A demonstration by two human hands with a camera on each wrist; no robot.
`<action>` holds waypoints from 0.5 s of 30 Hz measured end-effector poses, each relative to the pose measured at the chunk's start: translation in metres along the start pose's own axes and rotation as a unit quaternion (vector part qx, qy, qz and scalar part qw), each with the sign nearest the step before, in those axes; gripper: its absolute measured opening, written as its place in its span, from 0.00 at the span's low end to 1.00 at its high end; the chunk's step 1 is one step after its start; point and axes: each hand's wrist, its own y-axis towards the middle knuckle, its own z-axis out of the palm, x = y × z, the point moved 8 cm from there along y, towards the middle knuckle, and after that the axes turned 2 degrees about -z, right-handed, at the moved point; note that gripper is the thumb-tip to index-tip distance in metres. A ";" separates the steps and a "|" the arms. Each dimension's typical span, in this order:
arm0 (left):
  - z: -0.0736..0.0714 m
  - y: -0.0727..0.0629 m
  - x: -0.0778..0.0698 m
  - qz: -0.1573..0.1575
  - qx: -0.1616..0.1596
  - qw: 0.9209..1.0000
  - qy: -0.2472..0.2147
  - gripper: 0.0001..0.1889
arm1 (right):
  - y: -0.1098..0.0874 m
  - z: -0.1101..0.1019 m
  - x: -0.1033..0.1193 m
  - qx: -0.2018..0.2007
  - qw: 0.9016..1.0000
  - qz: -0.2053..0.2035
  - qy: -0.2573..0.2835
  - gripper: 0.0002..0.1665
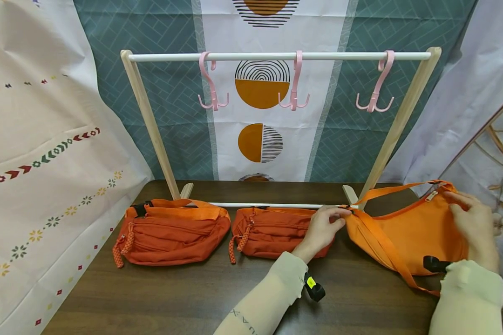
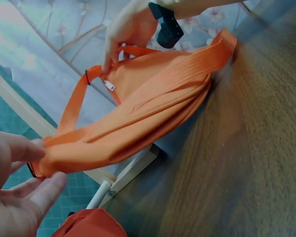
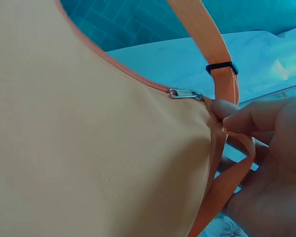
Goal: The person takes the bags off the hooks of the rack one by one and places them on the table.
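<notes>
An orange shoulder bag (image 1: 411,228) is held up at its two ends over the right of the table, its strap (image 1: 385,246) drooping across the front. My left hand (image 1: 324,228) pinches the bag's left end near a black buckle; in the left wrist view, thumb and fingers (image 2: 47,192) lie on either side of that corner. My right hand (image 1: 475,228) grips the upper right corner. The right wrist view shows its thumb and finger pinching fabric beside the metal zipper pull (image 3: 185,94) and the strap's black slider (image 3: 221,66).
Two red-orange waist bags, one at left (image 1: 172,237) and one in the middle (image 1: 272,232), lie on the brown table (image 1: 151,298). Behind them stands a wooden rack with a white rail (image 1: 251,56) carrying three pink hooks, one of them at right (image 1: 379,86). Patterned curtains hang around.
</notes>
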 end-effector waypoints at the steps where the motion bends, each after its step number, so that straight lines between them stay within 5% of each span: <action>1: 0.002 0.000 0.000 -0.002 0.008 1.000 0.006 0.13 | 0.000 0.000 0.002 0.006 1.000 -0.015 -0.015 0.27; 15: 0.013 0.001 0.010 -0.052 0.058 0.997 0.014 0.24 | 0.000 0.020 -0.017 0.122 0.990 -0.047 -0.046 0.30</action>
